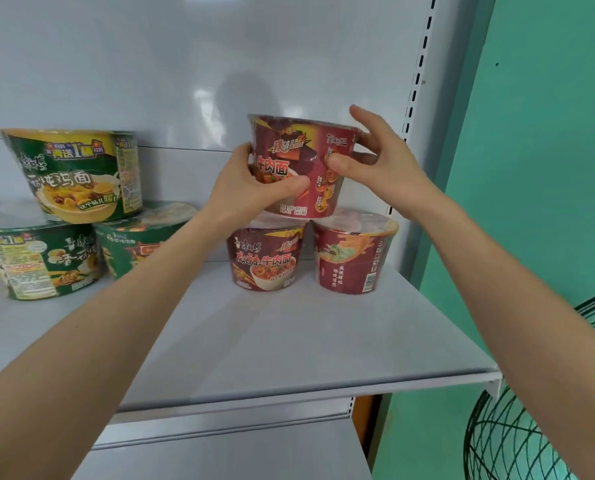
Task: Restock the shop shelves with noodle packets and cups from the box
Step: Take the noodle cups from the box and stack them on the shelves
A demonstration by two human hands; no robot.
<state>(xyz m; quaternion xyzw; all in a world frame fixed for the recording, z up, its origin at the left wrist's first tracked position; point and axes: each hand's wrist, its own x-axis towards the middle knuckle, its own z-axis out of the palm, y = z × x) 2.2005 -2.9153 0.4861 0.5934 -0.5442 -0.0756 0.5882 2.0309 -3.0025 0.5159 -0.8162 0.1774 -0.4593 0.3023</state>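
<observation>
A dark red noodle cup [303,147] rests on top of two more red cups, one on the left [266,259] and one on the right [353,254], on the white shelf [289,341]. My left hand [254,183] grips its left side and front. My right hand [368,157] touches its right side with thumb and fingertips, the other fingers spread. To the left, a green and yellow cup [81,174] is stacked on two green cups, one at the far left [43,258] and one beside it [133,244].
The shelf's white back panel and a slotted upright [417,84] stand behind the cups. A green wall [548,168] is on the right, with a black wire fan guard [517,434] low beside it. A lower shelf [237,452] shows below.
</observation>
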